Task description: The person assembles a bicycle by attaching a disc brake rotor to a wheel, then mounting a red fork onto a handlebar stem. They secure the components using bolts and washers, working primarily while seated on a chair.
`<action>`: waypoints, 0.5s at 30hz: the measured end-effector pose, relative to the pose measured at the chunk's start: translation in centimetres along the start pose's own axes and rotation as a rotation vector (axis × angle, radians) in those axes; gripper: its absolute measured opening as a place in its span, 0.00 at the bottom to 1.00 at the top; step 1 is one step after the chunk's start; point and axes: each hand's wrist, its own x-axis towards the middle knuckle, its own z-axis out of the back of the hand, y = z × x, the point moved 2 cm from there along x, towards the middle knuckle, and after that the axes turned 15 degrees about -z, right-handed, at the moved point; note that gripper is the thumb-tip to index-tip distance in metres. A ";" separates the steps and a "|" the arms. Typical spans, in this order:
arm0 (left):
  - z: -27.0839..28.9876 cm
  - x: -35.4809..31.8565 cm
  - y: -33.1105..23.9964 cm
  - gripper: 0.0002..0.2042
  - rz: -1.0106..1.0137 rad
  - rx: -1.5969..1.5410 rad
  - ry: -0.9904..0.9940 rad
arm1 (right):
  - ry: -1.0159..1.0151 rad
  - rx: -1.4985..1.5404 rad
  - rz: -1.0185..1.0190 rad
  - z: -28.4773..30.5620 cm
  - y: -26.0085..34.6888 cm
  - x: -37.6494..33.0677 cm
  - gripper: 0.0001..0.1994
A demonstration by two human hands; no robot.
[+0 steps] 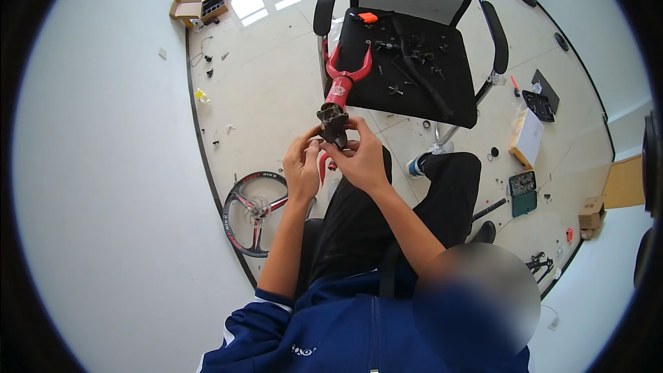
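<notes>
A: Head view first: your left hand and right hand are both curled in, fingertips pinching the dark bracket at the near end of the red fork.

B: Which hand carries the weight?

A: I can't tell for certain. Your left thumb and forefinger nip the bracket's lower left side, and your right fingers wrap its right side and underside. Neither hand is spread flat.

B: How should you handle this step?

A: My judgement: steady the bracket with one hand and let the other do the fine fingertip work, keeping the fork's axis in line so the part doesn't cock sideways. Its two red prongs rest on the front left corner of the black chair seat; let the seat's edge take that end.

B: And where does the piece sit relative to you?

A: Just above both hands, between your fingertips, over your knees. Small screws and fittings lie scattered mid-seat, well apart from your hands. A red-spoked wheel lies on the floor beside your left forearm.
</notes>
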 end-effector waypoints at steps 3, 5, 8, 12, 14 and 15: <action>0.2 0.3 -1.6 0.14 -0.005 0.048 0.013 | -0.075 -0.048 0.072 -0.5 0.1 0.1 0.23; 0.2 0.3 -2.2 0.14 0.007 0.098 0.021 | -0.113 -0.109 0.128 -0.9 0.0 0.0 0.23; 0.0 0.3 -1.8 0.15 -0.092 0.126 -0.030 | -0.132 -0.156 0.160 -1.7 -0.2 -0.1 0.23; 0.3 0.7 -2.2 0.16 -0.092 0.134 0.026 | -0.128 -0.138 0.171 -1.9 -0.2 -0.5 0.24; 0.5 1.1 -2.4 0.16 -0.134 0.155 0.072 | -0.131 -0.137 0.190 -1.8 -0.4 -0.6 0.24; 0.6 1.3 -2.3 0.15 -0.146 0.186 0.094 | -0.131 -0.147 0.199 -1.7 -0.6 -0.6 0.24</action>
